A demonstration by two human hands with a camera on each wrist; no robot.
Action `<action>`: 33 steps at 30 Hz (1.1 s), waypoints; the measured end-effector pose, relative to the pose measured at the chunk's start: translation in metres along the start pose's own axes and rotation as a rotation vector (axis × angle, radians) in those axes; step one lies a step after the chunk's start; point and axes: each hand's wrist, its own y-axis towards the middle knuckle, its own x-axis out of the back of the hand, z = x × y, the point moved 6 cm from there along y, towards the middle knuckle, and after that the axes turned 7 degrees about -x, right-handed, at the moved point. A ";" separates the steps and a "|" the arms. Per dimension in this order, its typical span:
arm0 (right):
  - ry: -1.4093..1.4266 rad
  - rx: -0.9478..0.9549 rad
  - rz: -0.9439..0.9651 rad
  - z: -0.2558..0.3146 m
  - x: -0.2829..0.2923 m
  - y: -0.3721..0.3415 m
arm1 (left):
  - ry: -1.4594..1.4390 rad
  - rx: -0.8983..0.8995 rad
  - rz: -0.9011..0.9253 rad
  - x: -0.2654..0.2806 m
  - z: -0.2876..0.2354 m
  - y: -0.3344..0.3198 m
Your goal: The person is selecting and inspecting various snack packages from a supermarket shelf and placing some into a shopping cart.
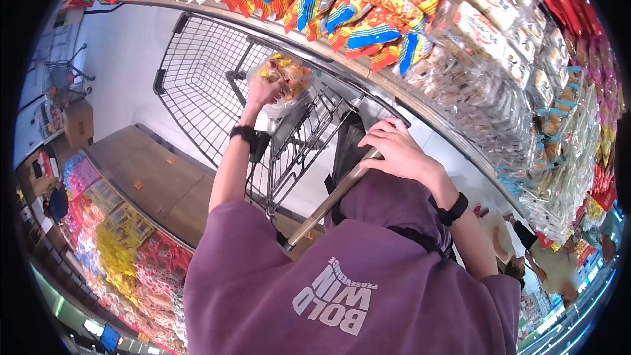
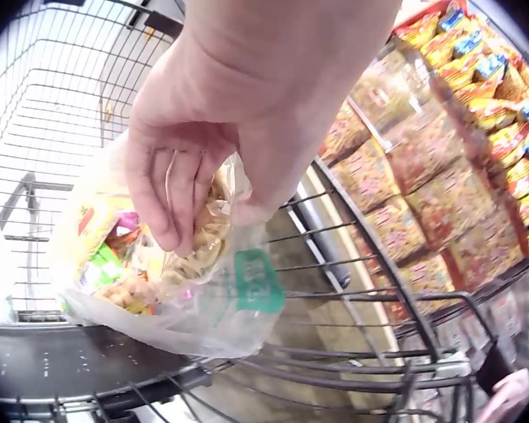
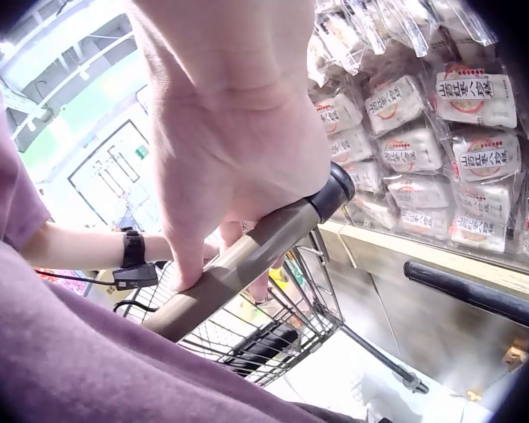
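A clear plastic bag (image 2: 203, 330) of wrapped snacks rests in the child-seat end of a wire shopping cart (image 1: 197, 59). My left hand (image 1: 266, 90) reaches down into the bag's mouth. In the left wrist view its fingers and thumb curl around a clear-wrapped snack packet (image 2: 203, 242), partly hidden by the fingers. Colourful small packets (image 2: 115, 256) lie beside it in the bag. My right hand (image 1: 397, 149) grips the cart handle (image 3: 238, 264) near its end, palm over the bar and thumb underneath.
Shelves of bagged snacks (image 1: 374, 26) run close along the cart's right side, with white-labelled packets (image 3: 480, 159) by the right hand. Another snack display (image 1: 125, 230) stands to the left beyond a brown cabinet (image 1: 144, 171). Other people (image 1: 552, 263) stand at the right.
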 end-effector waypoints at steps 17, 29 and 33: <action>0.996 0.179 0.150 0.079 0.053 -0.022 | -0.722 -0.358 0.497 0.042 -0.157 -0.213; 1.132 0.281 -0.416 0.082 0.163 -0.104 | -0.722 -0.796 0.190 0.028 -0.316 -0.263; 1.139 0.342 -0.567 0.087 0.185 -0.123 | -0.750 -0.849 0.094 0.026 -0.354 -0.282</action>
